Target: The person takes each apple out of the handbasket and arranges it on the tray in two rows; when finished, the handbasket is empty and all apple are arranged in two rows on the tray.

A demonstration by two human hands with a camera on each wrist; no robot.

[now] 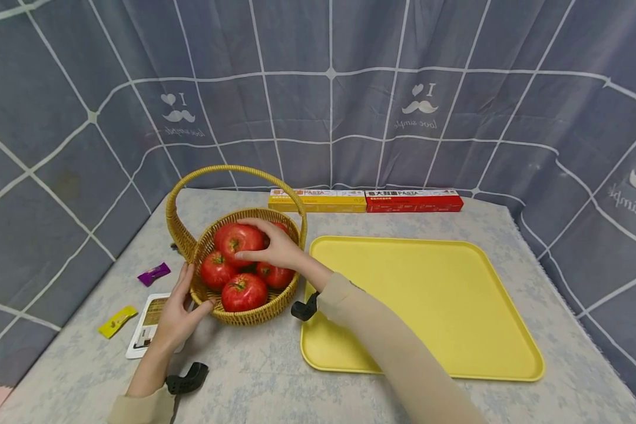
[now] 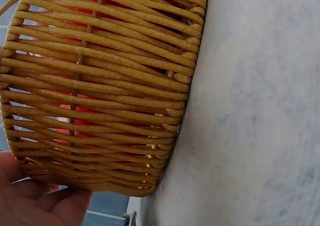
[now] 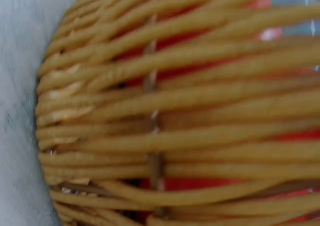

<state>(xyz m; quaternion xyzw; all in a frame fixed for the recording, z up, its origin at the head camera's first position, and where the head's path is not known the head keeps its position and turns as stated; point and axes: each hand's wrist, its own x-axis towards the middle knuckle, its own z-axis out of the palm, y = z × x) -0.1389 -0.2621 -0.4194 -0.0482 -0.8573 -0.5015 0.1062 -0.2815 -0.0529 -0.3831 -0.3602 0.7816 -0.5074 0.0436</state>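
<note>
The round woven wicker basket (image 1: 254, 312) stands upright, handle arching left to right; the right hand (image 1: 275, 247) cups the top red tomato (image 1: 239, 240), fingers curled; the left hand (image 1: 177, 312) rests open-fingered against the basket's wall.

Left hand (image 2: 35, 201) against wicker basket (image 2: 100, 86)

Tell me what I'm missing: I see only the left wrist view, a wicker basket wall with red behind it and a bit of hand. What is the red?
Observer: Tomatoes, several, piled in the basket.
Operator: What is the left hand doing?
Observer: The left hand rests against the basket's outer wall, thumb at the rim.
Operator: And the right hand?
Observer: The right hand reaches into the basket, fingers curled on the top tomato.
Operator: What lies beside the basket?
Observer: A yellow tray lies flat just to its right, nothing on it.
</note>
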